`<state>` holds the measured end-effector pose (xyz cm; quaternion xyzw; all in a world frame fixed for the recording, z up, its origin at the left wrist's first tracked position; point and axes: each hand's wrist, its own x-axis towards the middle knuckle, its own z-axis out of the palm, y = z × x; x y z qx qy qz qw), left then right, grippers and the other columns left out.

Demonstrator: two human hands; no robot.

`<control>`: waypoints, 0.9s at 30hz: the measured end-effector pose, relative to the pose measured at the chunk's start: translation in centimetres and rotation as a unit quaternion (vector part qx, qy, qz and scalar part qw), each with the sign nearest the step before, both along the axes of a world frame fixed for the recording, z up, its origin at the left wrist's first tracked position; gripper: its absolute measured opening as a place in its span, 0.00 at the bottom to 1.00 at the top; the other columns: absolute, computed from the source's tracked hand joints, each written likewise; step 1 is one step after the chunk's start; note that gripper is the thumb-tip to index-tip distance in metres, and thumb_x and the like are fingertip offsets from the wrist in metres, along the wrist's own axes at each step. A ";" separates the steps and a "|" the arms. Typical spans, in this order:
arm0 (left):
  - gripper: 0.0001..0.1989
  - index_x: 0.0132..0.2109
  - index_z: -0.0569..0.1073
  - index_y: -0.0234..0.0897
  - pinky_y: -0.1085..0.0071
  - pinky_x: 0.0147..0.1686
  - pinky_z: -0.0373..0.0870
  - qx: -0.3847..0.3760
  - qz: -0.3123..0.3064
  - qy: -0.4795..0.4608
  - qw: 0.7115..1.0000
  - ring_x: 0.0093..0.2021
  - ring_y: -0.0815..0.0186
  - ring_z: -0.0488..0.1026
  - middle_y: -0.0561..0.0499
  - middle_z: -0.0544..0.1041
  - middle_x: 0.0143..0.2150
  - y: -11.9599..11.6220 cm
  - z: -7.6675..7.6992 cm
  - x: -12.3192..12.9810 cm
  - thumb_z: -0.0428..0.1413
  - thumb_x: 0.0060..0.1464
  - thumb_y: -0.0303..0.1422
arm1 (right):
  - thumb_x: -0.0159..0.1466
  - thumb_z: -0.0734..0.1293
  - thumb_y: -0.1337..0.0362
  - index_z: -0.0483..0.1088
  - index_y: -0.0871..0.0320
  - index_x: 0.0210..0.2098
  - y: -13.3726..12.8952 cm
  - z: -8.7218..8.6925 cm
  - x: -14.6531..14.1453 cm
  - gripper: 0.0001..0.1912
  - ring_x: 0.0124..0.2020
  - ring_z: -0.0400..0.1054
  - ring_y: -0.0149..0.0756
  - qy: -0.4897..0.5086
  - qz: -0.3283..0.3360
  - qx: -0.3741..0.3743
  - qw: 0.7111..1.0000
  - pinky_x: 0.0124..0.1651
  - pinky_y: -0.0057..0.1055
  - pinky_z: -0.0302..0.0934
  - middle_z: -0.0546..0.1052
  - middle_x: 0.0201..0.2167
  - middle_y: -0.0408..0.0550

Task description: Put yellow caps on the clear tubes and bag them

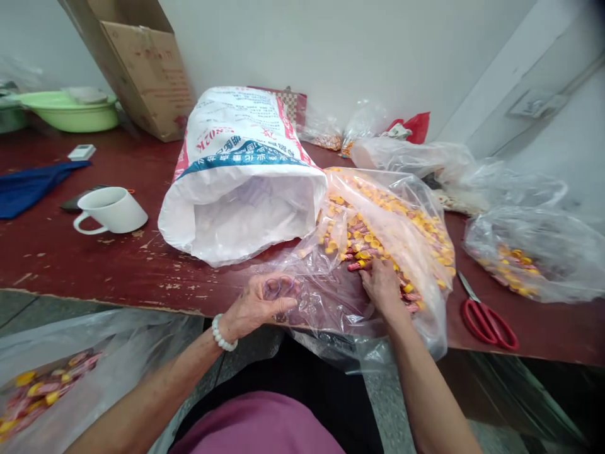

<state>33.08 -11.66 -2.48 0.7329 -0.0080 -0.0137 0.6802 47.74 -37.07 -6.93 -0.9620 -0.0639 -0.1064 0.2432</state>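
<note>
My left hand [258, 306], with a beaded bracelet [222, 333] at its wrist, is curled round a clear plastic piece with purplish round rims [280, 289]. It is held just above the table's front edge. On the right, a large clear plastic bag [392, 227] lies with its mouth towards me. Many small red pieces with yellow ends [362, 236] fill it. My right hand [382, 287] reaches into the bag's mouth, fingers bent together against the nearest pieces. Its fingertips are partly hidden, so what they pinch is unclear.
A white woven sack [246, 145] lies open-mouthed on the dark red table [118, 271]. A white mug [113, 211] stands left, red-handled scissors [486, 318] lie right. Another bag [539, 252] holds similar pieces, as does one at lower left [51, 384]. A cardboard box [146, 75] stands behind.
</note>
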 end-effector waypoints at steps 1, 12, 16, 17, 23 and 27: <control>0.12 0.40 0.76 0.32 0.69 0.43 0.68 0.007 -0.002 -0.001 1.000 0.39 0.64 0.73 0.47 0.78 0.38 -0.2 0.0 -0.2 0.62 0.46 0.30 | 0.55 0.62 0.69 0.68 0.61 0.33 0.1 0.4 0.1 0.07 0.39 0.65 0.45 0.005 -0.003 0.026 1.000 0.45 0.42 0.57 0.71 0.34 0.57; 0.14 0.39 0.75 0.32 0.69 0.38 0.69 -0.031 0.004 0.050 0.998 0.38 0.63 0.73 0.47 0.78 0.37 -2.8 -0.7 -1.0 0.64 0.42 0.31 | 0.58 0.64 0.57 0.63 0.54 0.42 5.0 5.2 -9.6 0.14 0.30 0.67 0.29 0.132 0.144 0.464 0.864 0.37 0.30 0.64 0.71 0.33 0.42; 0.11 0.38 0.76 0.33 0.69 0.40 0.67 0.023 -0.026 0.005 0.999 0.38 0.63 0.72 0.48 0.78 0.36 -3.2 -0.5 -1.0 0.63 0.44 0.30 | 0.56 0.69 0.60 0.65 0.55 0.37 6.5 5.3 -11.5 0.11 0.32 0.64 0.28 0.118 0.173 0.500 0.840 0.38 0.27 0.62 0.69 0.33 0.41; 0.10 0.37 0.76 0.33 0.70 0.40 0.67 0.030 -0.033 -0.005 0.999 0.37 0.64 0.72 0.49 0.77 0.36 -3.2 -0.5 -1.0 0.63 0.44 0.30 | 0.56 0.68 0.60 0.65 0.55 0.36 6.5 5.2 -11.6 0.11 0.33 0.64 0.29 0.112 0.176 0.493 0.845 0.38 0.27 0.61 0.69 0.33 0.41; 0.08 0.36 0.76 0.33 0.73 0.35 0.66 -0.014 -0.056 -0.009 0.998 0.34 0.67 0.69 0.50 0.75 0.34 -3.4 -0.6 -1.2 0.62 0.45 0.30 | 0.62 0.64 0.59 0.66 0.54 0.39 5.1 4.8 -12.0 0.08 0.40 0.65 0.35 0.070 0.245 0.339 0.906 0.47 0.35 0.61 0.70 0.37 0.46; 0.13 0.37 0.75 0.34 0.73 0.28 0.66 -0.063 -0.030 0.047 0.996 0.29 0.68 0.68 0.51 0.74 0.32 -3.5 -0.5 -1.2 0.64 0.41 0.31 | 0.62 0.65 0.58 0.66 0.53 0.40 4.7 5.0 -13.0 0.09 0.53 0.60 0.40 0.026 0.301 0.243 0.922 0.56 0.41 0.54 0.65 0.47 0.50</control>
